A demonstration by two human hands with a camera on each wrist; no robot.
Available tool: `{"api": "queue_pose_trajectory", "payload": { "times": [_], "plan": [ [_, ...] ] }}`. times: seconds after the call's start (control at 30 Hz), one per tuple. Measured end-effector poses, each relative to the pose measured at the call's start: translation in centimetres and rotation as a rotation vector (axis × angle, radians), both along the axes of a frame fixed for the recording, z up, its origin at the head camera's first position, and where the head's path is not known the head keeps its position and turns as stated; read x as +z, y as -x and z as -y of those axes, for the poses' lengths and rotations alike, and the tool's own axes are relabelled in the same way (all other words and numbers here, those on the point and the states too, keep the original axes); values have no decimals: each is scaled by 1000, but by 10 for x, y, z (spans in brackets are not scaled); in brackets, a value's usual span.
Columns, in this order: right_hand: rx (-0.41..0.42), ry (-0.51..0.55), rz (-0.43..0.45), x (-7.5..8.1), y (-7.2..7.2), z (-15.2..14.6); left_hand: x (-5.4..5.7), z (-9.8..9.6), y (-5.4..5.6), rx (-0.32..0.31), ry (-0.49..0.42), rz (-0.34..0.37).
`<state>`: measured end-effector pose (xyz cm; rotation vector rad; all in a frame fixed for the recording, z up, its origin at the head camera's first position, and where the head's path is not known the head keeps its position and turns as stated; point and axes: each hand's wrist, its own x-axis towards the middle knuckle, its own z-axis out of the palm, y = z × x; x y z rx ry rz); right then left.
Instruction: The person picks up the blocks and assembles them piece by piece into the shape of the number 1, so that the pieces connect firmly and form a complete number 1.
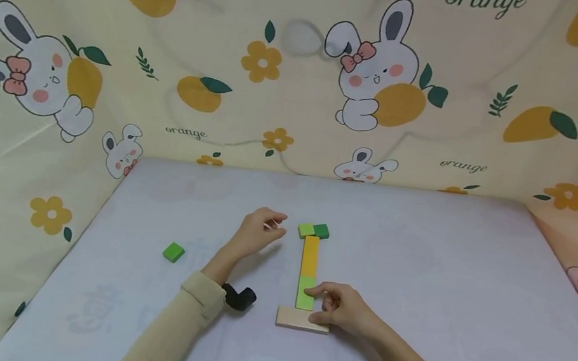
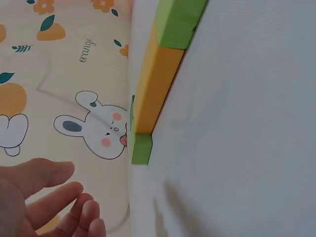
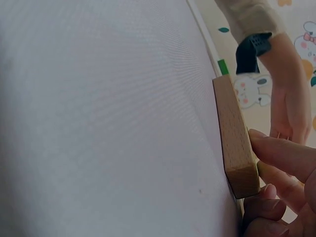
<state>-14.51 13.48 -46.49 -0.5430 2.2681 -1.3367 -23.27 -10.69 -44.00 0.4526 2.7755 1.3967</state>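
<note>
A light wooden block [image 1: 294, 318] lies crosswise on the table, and my right hand [image 1: 350, 311] is at its right end. The thumb rests on the wooden block, while the index fingertip touches a light green block [image 1: 305, 303]. Beyond it a yellow-orange block [image 1: 310, 255] continues the line. At the far end sit a small light green block [image 1: 306, 230] and a dark green block [image 1: 321, 231], side by side at a slight angle. My left hand [image 1: 257, 231] hovers left of them, holding nothing, its fingers loosely bent; the left wrist view shows it apart from the blocks.
A single green block [image 1: 174, 252] lies apart on the left of the white table [image 1: 425, 263]. A patterned cloth [image 1: 274, 3] with rabbits and oranges rises behind and at the sides. Black devices [image 1: 239, 298] are worn at both wrists.
</note>
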Motion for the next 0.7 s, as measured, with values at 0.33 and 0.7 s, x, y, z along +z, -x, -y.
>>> {"api": "queue_pose_trajectory", "payload": {
  "times": [0.33,0.7],
  "plan": [
    [0,16,7,0,0,-3,6,25,-15,36,13,-51],
    [2,26,20,2,0,0,13,64,-33,111,51,-50]
  ]
}}
